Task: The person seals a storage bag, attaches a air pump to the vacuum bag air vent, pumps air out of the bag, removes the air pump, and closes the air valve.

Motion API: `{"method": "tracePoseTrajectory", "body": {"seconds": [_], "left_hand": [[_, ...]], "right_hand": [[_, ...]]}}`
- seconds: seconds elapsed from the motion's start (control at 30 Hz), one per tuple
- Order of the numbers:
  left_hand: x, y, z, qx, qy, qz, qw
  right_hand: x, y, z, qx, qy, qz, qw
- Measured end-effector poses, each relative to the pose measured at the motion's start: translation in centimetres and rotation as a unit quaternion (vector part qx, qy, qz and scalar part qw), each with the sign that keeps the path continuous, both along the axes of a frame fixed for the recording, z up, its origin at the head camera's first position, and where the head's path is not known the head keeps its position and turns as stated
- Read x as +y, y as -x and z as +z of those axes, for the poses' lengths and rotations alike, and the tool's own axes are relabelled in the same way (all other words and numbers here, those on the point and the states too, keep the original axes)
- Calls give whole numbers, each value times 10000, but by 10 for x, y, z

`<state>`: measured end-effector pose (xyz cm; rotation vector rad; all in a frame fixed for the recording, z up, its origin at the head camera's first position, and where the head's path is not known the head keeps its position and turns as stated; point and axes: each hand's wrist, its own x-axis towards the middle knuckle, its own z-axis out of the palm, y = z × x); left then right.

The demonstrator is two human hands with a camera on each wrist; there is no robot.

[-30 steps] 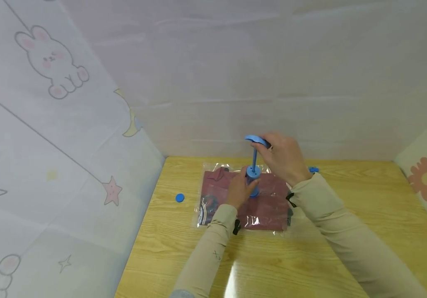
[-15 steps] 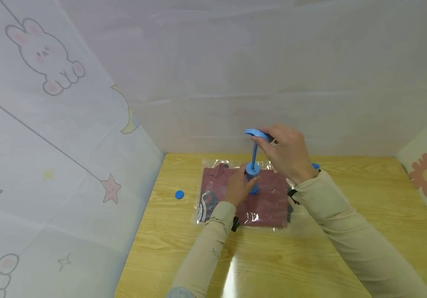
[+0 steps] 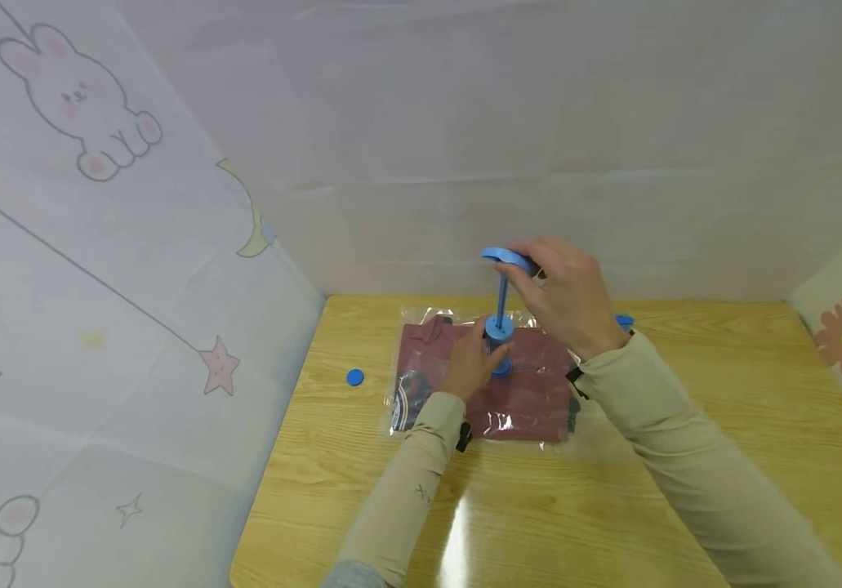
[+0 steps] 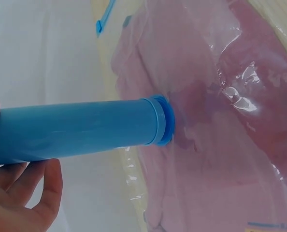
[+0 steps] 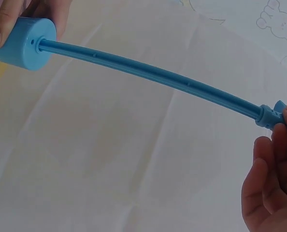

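A blue hand pump (image 4: 80, 130) stands nearly upright on a clear plastic bag (image 3: 387, 425), its base against the valve. Inside the bag lies a folded maroon collared garment (image 3: 523, 408). My left hand (image 3: 468, 359) grips the pump's barrel, thumb on the near side. Above it, my right hand (image 3: 568, 290) holds the curved handle (image 3: 497, 255) between thumb and fingers. The pump's rod (image 5: 148, 75) is drawn well out of the barrel, as the right wrist view shows. Part of the handle is hidden by the right fingers.
A round blue cap (image 3: 354, 376) lies on the wooden table (image 3: 303, 457) left of the bag. Behind the right wrist is a small blue piece (image 3: 624, 321), partly hidden. A pale wall (image 3: 406, 196) rises just behind the table, with a patterned one at the left.
The right hand has raised the handle slightly, so a little more rod shows; lately it barely moves. The left hand stays on the barrel. The head view has shifted slightly.
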<state>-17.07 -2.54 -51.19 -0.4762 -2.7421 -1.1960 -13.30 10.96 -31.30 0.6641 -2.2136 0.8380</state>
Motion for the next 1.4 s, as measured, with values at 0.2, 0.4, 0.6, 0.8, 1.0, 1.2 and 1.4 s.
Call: {"method": "tracePoseTrajectory", "body": {"seconds": [0.2, 0.4, 0.6, 0.8, 1.0, 1.2, 1.4], "left_hand": [[-2, -2, 1, -63, 116, 43, 9999], [-5, -3, 2, -132, 99, 32, 9999], [-4, -5, 3, -134, 220, 76, 9996], [-3, -7, 6, -210, 337, 97, 9992], [-2, -8, 6, -317, 200, 42, 9993], [-1, -9, 6, -301, 315, 101, 9990], [1, -12, 11, -577, 299, 151, 9978]], "right_hand": [[-2, -1, -2, -426, 116, -83, 9990], [-5, -2, -3, -633, 143, -124, 9978], [-9, -4, -5, -702, 296, 51, 9971], [-11, -4, -7, -822, 559, 153, 9949], [-10, -6, -10, -1048, 783, 86, 9914], [-6, -4, -23, -1559, 600, -66, 9859], [-1, 4, -53, -2819, 292, -114, 9589]]}}
